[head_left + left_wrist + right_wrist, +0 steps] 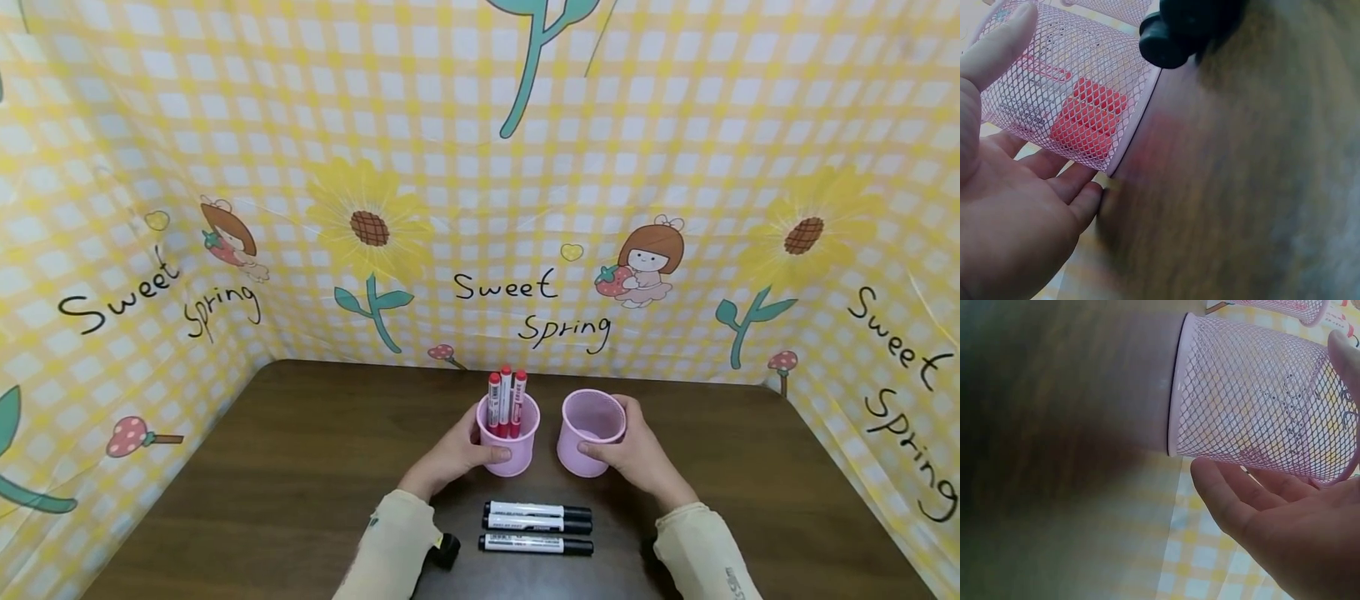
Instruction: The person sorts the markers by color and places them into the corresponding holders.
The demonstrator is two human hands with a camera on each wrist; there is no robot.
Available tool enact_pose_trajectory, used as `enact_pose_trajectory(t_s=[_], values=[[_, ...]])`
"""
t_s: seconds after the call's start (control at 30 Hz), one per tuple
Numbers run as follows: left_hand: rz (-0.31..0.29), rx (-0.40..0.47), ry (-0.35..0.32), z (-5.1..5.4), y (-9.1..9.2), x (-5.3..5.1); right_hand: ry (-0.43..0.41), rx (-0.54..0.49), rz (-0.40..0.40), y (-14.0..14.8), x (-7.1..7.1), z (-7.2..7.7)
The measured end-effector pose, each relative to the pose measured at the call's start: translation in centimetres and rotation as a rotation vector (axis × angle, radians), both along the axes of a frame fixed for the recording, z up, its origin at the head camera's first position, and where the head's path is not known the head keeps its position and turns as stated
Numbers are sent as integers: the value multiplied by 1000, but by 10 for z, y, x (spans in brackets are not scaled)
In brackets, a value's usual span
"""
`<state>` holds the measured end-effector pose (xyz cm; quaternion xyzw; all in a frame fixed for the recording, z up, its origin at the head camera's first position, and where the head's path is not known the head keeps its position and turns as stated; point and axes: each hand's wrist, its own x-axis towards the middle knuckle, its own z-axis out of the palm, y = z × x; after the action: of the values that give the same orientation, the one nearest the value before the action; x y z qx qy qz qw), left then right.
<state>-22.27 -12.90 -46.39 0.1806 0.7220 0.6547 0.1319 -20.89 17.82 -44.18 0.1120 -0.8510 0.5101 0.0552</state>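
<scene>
While left hand gripped the pink mesh cup of red markers and right hand an empty mesh cup, three black markers lay bodyward on the tabletop, long axes left-to-right; neither hand was clearly closer.

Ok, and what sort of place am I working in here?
Probably a makeshift tabletop workspace, perhaps for recording: a dark wood-look table, yellow checked cloth hung around three sides, and black-capped markers laid side by side.
</scene>
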Motion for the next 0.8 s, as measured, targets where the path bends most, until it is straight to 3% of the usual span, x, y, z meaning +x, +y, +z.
enact_pose_trajectory(t_s=[0.3, 0.6, 0.8], values=[[-18, 22, 6, 3, -3, 0, -87, -28, -10, 0, 1, -1], [84, -15, -109, 9, -25, 15, -176, -151, 25, 0, 0, -6], [186, -156, -101, 13, -27, 32, -198, -151, 29, 0, 0, -5]])
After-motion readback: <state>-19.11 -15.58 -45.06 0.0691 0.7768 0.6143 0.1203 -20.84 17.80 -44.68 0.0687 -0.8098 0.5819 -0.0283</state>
